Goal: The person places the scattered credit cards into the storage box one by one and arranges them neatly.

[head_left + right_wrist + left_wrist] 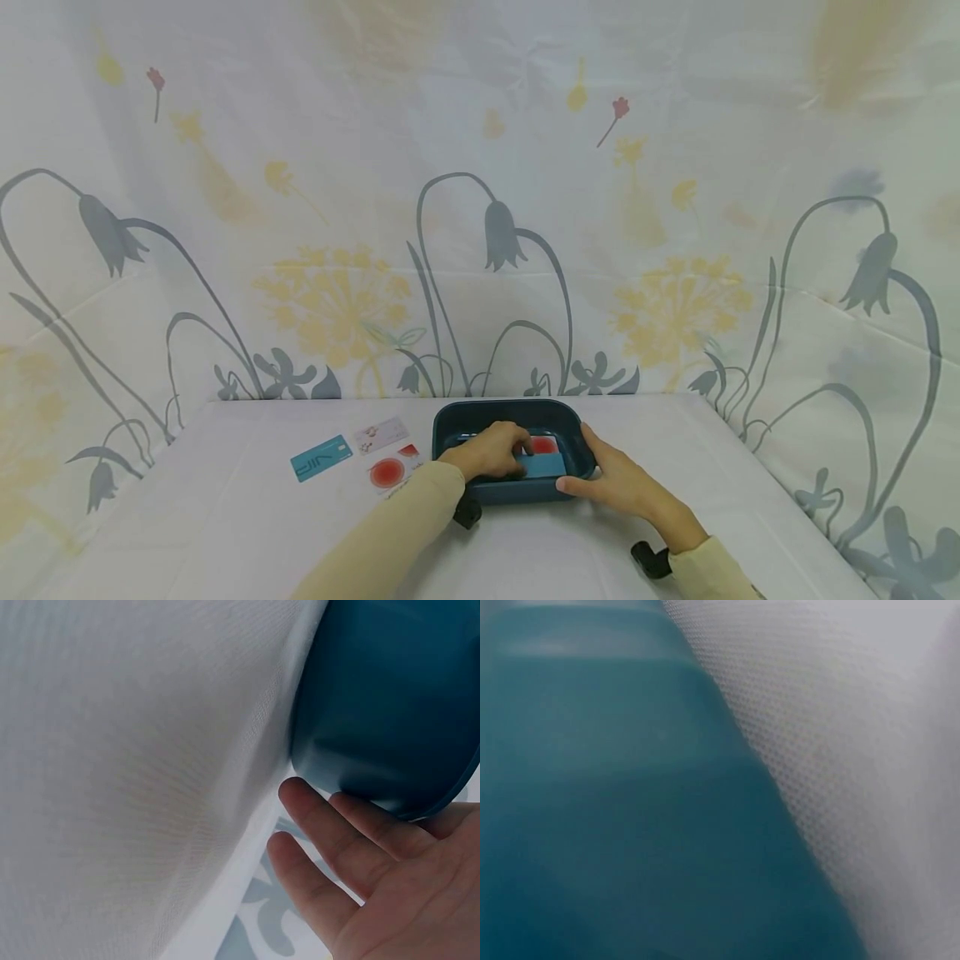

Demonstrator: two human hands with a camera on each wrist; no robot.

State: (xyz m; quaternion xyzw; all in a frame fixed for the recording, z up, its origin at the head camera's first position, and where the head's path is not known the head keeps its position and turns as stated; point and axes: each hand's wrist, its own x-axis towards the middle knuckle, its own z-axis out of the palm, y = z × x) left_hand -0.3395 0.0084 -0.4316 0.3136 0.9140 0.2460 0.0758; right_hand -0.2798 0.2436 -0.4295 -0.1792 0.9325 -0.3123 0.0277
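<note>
Left grip [491, 450] reaches inside the dark blue bin [517, 494] and pinches the left end of a blue card [543, 467], which extends rightward from the fingertips toward the bin's right end, its long axis roughly parallel to the bin's front wall. Right grip [626, 482] clasps nothing, its fingers extended against the bin's right end and its thumb at the front right corner, near the card's free end. Of the two, the left is nearer, touching the card, with a red-and-white card [543, 444] just behind it in the bin.
</note>
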